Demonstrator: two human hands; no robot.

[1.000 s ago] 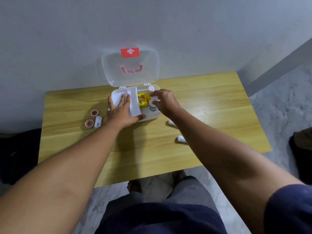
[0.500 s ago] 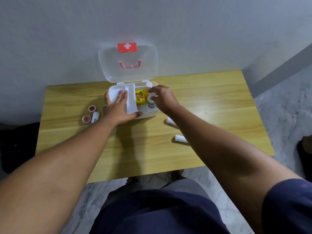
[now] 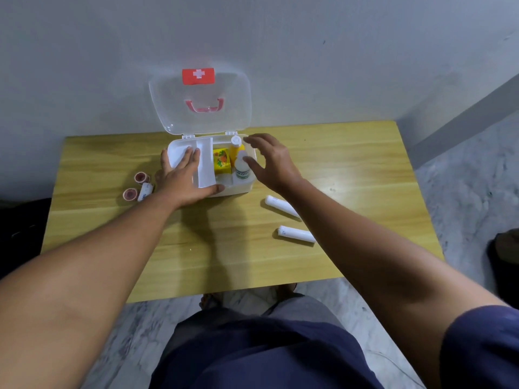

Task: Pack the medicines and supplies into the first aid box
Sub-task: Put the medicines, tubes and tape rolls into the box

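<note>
Here, left hand (image 3: 184, 179) spread, covering box (image 3: 238, 189) tray; right hand (image 3: 271, 161) spread, empty.

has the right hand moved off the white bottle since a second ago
Yes. The right hand has let go of the white bottle and drawn back to the right, fingers spread, over the first aid box's right edge.

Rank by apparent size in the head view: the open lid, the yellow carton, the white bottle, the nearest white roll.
1. open lid
2. nearest white roll, though it sits closer to the camera
3-4. yellow carton and white bottle look alike; I won't rank them.
</note>
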